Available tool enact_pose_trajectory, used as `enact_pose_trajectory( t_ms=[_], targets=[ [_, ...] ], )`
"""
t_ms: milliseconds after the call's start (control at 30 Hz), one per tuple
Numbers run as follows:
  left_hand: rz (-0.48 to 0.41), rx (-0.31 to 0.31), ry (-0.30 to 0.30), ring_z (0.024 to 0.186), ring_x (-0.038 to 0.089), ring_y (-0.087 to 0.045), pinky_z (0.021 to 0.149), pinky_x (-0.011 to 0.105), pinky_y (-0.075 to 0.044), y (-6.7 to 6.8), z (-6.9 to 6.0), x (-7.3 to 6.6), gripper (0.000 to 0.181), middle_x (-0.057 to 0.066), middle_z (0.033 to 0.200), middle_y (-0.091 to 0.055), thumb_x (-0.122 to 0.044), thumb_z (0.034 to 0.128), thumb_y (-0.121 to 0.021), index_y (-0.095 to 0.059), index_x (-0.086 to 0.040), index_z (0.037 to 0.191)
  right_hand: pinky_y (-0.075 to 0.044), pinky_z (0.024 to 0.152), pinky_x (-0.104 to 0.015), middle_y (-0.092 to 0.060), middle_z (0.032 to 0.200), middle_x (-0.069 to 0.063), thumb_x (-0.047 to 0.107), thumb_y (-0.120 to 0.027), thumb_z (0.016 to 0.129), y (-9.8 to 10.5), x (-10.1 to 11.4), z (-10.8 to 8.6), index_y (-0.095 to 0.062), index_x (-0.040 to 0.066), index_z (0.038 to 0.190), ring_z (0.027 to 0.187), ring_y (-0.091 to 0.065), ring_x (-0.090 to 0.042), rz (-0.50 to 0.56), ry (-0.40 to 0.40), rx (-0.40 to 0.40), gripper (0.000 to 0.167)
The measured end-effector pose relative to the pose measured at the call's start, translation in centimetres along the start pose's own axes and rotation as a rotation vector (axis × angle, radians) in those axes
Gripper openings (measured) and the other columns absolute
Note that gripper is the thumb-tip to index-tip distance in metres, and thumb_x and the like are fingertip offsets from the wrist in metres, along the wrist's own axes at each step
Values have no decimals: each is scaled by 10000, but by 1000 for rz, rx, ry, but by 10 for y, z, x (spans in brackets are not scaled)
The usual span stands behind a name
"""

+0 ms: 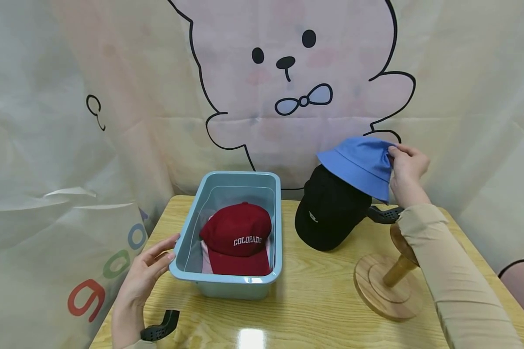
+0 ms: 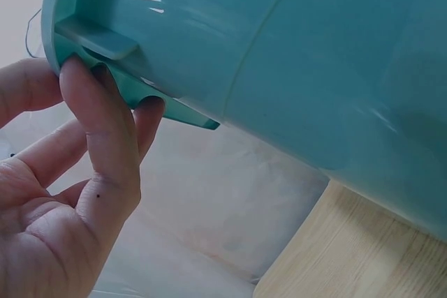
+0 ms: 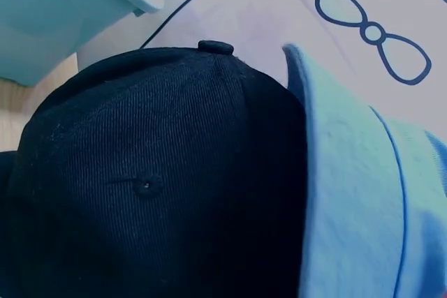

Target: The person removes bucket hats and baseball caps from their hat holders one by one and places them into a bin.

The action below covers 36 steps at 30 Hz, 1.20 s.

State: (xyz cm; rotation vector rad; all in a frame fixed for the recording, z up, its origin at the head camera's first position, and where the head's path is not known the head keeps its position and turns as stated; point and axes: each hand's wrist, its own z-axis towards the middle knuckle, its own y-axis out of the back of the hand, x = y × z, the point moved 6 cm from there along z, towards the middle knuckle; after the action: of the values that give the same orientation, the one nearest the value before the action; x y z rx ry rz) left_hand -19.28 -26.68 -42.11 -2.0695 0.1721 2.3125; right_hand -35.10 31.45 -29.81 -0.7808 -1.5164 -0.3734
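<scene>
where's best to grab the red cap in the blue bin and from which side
Probably by the top of its crown, pinched from straight above. The red cap sits crown up, its dome giving fingers something to close on, while the bill faces the near wall and the sides of the blue bin would hamper a sideways reach.

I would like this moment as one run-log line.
left hand: holds bin rim; right hand: pinches blue bucket hat near black cap; red cap: inside bin
</scene>
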Motion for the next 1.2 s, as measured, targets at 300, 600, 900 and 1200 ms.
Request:
enact_pose_trajectory(
  t_ms=[300,600,900,1200],
  targets=[
    [-16,8,-13,1007,7,-626,835,177,-527,0,0,0,437,-132,1202,-600,-38,978,-511,-436,70,1395,-487,680,-124,-571,936,37,52,-708,842,-2,10,-9,-719,144,795,796,-565,-53,42,93,18,104],
    [7,2,-5,1007,5,-626,840,172,-521,-1,-1,-1,442,-125,1171,-605,-39,974,-519,-438,68,1394,-488,684,-123,-607,851,54,46,-714,834,-6,21,-23,-740,118,813,792,-570,-61,29,174,61,80],
    [-14,15,-19,995,12,-636,842,171,-524,-1,-1,-3,435,-125,1192,-607,-30,976,-510,-439,70,1393,-499,679,-120,-630,835,62,60,-723,829,-15,28,-40,-751,112,842,786,-582,-63,22,213,120,60],
    [-16,9,-12,989,17,-637,840,171,-523,-1,-2,-2,437,-132,1197,-607,-36,976,-512,-441,61,1396,-499,699,-128,-589,913,23,81,-726,834,-20,33,-56,-752,97,895,773,-599,-82,2,242,170,68]
  ],
)
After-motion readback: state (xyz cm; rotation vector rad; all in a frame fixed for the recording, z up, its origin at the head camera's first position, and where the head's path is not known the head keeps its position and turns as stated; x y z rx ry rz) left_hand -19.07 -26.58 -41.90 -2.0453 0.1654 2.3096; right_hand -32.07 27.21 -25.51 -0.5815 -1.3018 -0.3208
